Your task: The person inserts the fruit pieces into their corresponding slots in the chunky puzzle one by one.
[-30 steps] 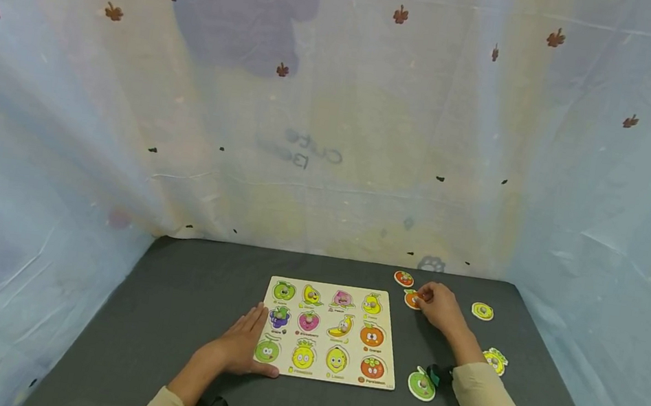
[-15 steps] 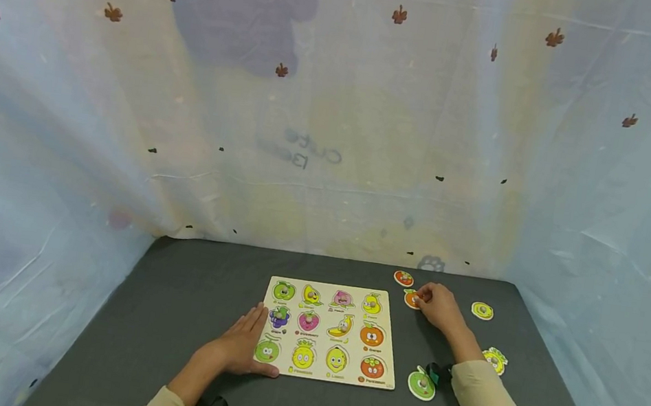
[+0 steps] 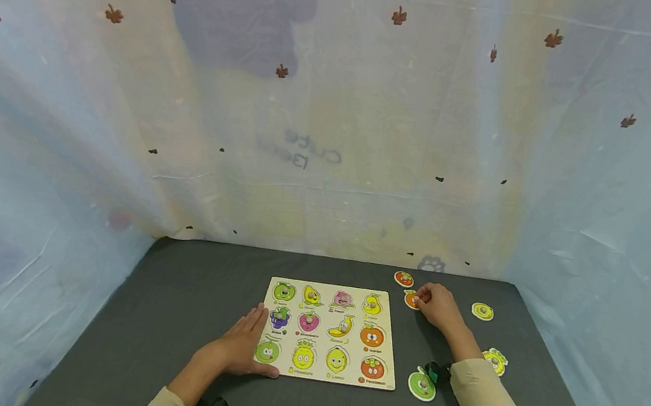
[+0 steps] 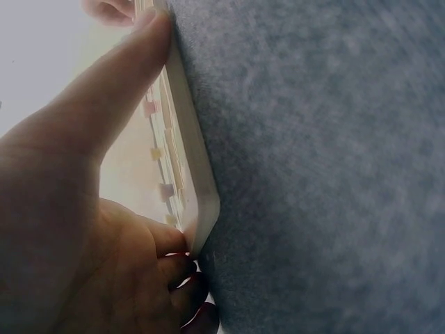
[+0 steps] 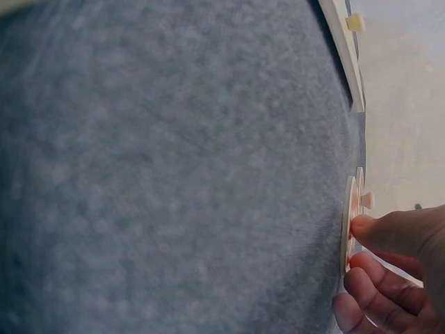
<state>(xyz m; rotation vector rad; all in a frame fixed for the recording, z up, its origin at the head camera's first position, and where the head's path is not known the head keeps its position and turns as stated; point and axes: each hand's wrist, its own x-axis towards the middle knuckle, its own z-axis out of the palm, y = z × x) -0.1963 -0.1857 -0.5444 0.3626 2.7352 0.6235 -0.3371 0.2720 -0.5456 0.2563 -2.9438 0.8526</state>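
In the head view a fruit puzzle board [image 3: 350,375] lies on the dark table. My left hand [image 3: 239,347] rests against its left side, fingers laid along that edge and thumb along the near edge. The left wrist view shows the thumb [image 4: 118,87] stretched over the board's edge [image 4: 188,132]. To the right of the board, my right hand [image 3: 440,308] pinches an orange-fruit puzzle piece [image 3: 410,299] between thumb and fingertips. In the right wrist view this piece [image 5: 345,229] is low at the table cloth, its knob hidden by the fingers.
A red persimmon piece [image 3: 404,279] lies just behind the orange one. Farther right are a round yellow piece [image 3: 481,312] and a yellow pineapple piece [image 3: 494,360], partly behind the right sleeve. A green round piece [image 3: 421,385] lies near the board's right corner. Patterned curtains [image 3: 323,216] surround the table.
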